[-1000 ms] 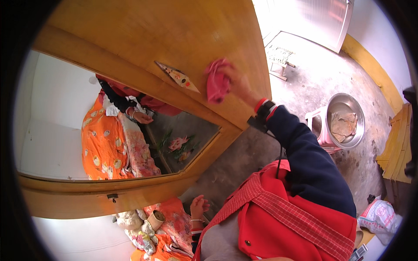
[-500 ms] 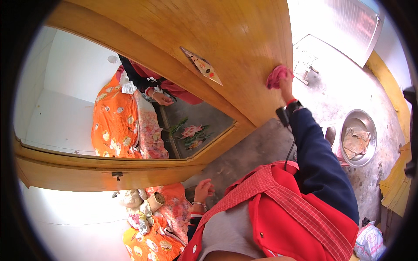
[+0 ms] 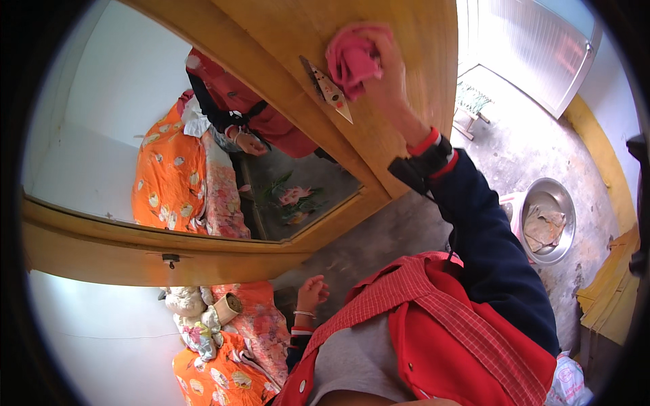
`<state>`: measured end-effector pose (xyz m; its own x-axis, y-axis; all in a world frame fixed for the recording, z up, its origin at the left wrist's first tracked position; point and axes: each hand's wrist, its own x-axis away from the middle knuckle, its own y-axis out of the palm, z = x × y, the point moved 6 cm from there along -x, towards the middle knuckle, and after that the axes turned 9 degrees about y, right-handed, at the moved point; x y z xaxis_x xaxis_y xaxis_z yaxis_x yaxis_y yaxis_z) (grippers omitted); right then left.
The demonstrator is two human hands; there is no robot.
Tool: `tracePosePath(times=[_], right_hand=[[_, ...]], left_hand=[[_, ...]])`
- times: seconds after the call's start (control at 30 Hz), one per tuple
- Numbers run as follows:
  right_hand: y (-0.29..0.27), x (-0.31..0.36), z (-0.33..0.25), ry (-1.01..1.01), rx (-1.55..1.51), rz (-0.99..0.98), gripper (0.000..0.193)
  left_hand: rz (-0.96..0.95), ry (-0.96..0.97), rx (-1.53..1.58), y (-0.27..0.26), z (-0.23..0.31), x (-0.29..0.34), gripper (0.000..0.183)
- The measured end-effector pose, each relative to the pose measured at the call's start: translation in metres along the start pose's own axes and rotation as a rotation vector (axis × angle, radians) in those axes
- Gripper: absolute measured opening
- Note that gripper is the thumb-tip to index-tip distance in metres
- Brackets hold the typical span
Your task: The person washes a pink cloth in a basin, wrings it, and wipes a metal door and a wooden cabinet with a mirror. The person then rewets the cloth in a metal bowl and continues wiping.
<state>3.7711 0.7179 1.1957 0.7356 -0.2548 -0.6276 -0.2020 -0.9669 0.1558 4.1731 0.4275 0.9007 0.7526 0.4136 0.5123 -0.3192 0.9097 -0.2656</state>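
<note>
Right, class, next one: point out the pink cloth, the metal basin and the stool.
Pink cloth (image 3: 349, 62): head view, on its crumpled middle.
Metal basin (image 3: 544, 195): head view, on its bare inner wall, near the top.
Stool (image 3: 472, 99): head view, on its seat.

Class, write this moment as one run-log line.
Right hand: holds pink cloth against wooden panel | Left hand: empty, fingers loosely curled | Metal basin: brownish cloth inside
</note>
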Motion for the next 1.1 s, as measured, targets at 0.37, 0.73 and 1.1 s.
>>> tracePosePath(times=[0.37, 0.73, 1.1], right_hand=[[0.006, 0.043, 0.031, -0.173, 0.255, -0.066, 0.049], [-0.011, 0.201, 0.208, 0.953, 0.046, -0.036, 0.024], [-0.019, 0.036, 0.044, -0.122, 0.284, 0.189, 0.059]], left_hand=[[-0.019, 0.035, 0.058, 0.003, -0.026, -0.001, 0.025], [-0.088, -0.015, 0.010, -0.019, -0.044, -0.014, 0.025], [-0.249, -0.066, -0.227, -0.002, 0.003, -0.048, 0.025]])
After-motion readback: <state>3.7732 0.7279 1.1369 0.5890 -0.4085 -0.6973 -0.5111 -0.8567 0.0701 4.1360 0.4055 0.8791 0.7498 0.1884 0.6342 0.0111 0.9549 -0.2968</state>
